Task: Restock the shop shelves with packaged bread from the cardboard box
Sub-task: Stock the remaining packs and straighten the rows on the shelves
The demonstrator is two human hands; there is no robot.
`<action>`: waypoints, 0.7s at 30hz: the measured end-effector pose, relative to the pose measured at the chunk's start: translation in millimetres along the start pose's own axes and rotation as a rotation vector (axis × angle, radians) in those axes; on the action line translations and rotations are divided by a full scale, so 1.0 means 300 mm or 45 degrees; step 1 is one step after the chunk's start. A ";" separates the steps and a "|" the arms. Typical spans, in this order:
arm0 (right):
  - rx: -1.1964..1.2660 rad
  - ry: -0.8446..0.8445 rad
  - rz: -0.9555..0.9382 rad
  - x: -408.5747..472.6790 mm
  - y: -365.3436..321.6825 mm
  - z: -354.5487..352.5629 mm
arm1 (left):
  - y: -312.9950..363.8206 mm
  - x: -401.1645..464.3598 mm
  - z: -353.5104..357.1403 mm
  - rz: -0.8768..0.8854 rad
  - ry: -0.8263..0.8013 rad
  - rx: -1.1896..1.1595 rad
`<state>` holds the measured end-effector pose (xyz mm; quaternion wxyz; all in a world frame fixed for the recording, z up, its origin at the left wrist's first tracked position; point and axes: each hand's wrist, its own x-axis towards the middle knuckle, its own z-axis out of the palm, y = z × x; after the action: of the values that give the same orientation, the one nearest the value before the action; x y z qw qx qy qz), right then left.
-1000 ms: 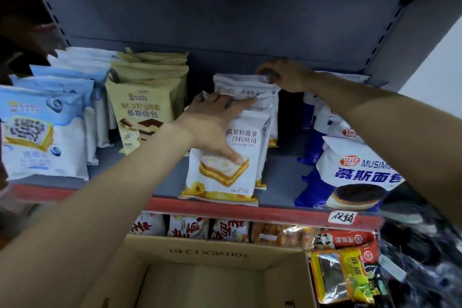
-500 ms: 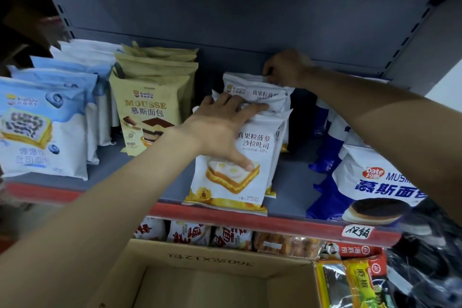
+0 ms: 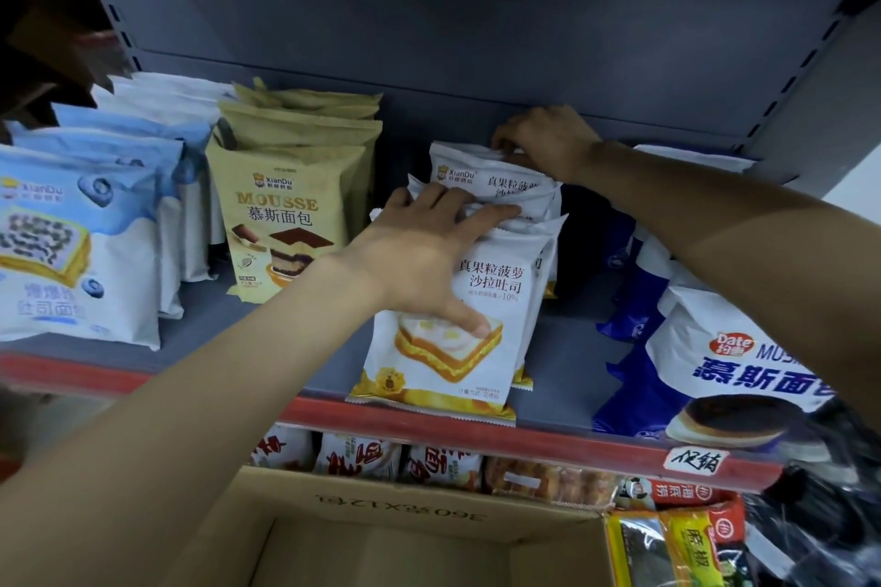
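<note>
A row of white pineapple toast packets stands on the grey shelf (image 3: 567, 377). My left hand (image 3: 429, 253) lies spread over the top of the front white packet (image 3: 457, 348), with the fingers over its upper edge and the thumb on its face. My right hand (image 3: 543, 143) reaches to the back of the row and pinches the top edge of the rear white packet (image 3: 486, 179). The cardboard box (image 3: 391, 520) stands open below the shelf, and the part of its inside that shows holds nothing.
Tan mousse bread packets (image 3: 286, 210) stand left of the white row, with blue-and-white blueberry packets (image 3: 71, 243) further left. Blue mousse packets (image 3: 729, 357) fill the right side. A red shelf edge (image 3: 548, 439) runs along the front. More snacks (image 3: 429, 462) sit on the lower shelf.
My right hand has moved slightly along the rear packet's top edge at the back of the row. My left hand stays over the front packet.
</note>
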<state>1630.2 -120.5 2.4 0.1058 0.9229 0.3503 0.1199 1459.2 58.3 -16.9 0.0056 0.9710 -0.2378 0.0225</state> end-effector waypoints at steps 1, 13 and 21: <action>-0.014 -0.012 0.019 0.006 -0.003 -0.005 | 0.000 0.001 0.000 0.000 0.008 0.000; 0.066 0.291 0.028 -0.019 -0.013 -0.028 | 0.003 0.000 0.000 0.000 0.002 0.012; 0.201 0.224 -0.017 -0.043 0.014 -0.050 | 0.003 -0.001 0.008 0.000 0.003 0.004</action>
<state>1619.1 -130.7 15.8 0.0025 0.9119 0.3726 0.1719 1458.6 57.7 -19.3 0.0045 0.9710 -0.2378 0.0240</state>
